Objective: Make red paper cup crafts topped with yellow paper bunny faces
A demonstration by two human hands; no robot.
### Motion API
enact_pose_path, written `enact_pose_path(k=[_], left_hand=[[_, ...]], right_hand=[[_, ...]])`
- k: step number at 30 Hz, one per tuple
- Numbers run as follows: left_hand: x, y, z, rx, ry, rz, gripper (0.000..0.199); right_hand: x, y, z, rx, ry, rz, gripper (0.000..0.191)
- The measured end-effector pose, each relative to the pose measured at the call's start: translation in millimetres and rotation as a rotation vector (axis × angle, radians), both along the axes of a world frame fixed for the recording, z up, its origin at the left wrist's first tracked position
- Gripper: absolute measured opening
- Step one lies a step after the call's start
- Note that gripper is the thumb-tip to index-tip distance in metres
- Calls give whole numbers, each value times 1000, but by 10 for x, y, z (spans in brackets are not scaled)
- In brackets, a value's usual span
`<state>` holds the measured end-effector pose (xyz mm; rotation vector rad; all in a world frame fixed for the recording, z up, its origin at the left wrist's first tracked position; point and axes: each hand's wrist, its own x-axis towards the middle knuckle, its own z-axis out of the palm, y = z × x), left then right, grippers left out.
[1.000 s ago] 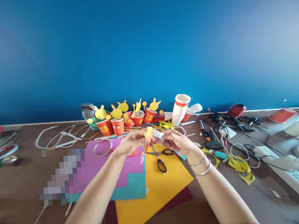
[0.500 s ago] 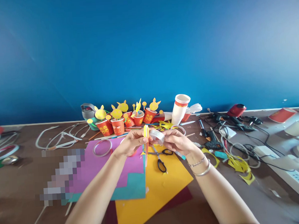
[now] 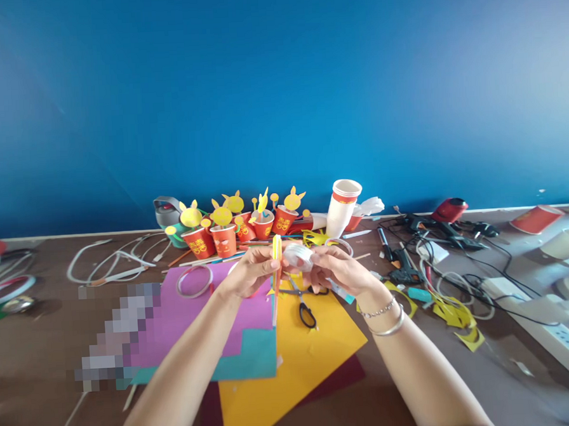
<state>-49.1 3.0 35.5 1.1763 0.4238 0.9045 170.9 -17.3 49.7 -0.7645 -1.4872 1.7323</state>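
My left hand (image 3: pixel 249 272) pinches a yellow paper piece (image 3: pixel 277 245), seen nearly edge-on, with an orange strip hanging below it. Just to its right, my right hand (image 3: pixel 340 272) grips a white roll of tape (image 3: pixel 297 257) by its right side. The roll is close to the yellow piece; whether they touch I cannot tell. Below both hands, black-handled scissors (image 3: pixel 307 315) lie on a yellow-orange paper sheet (image 3: pixel 321 357). Left of that sheet are a purple sheet (image 3: pixel 176 327) and a teal sheet (image 3: pixel 261 354).
Red paper cups (image 3: pixel 226 243) with yellow animal-head cutouts line the back. A stack of white cups (image 3: pixel 340 213) leans beside them. Glue guns (image 3: pixel 404 269), tangled cables, yellow scraps (image 3: pixel 454 312) and a power strip (image 3: pixel 565 335) lie at right.
The tape roll has turned in my right hand, showing more of its flat side, and my right fingers have shifted lower. My left hand stays nearly still with the yellow piece.
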Motion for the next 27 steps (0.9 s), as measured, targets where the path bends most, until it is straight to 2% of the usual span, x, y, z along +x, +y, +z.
enact_pose_path(k=[4,6,11,16,19,24,27], left_hand=[[-22,6,51,169,173,-45,17],[-12,9,50,194,184,-32,18],[46,4,-18,106,64,41,22],[88,-15,-59,12,-13,87,22],[96,-19,-57,14,-15,90,22],[90,-20,-38,127,75,82,19],[86,-14,-40,152,92,88,18]], right_hand=[[-39,6,-9,3,-145,-99,38],[-58,9,-16,-3,-175,-105,39],[-48,8,-12,-72,-61,-26,27],[-13,-1,13,-126,-63,38,25],[-37,5,4,-133,-41,-3,23],[-104,13,-47,-148,-80,-152,27],[-124,6,-59,-134,-100,-183,28]])
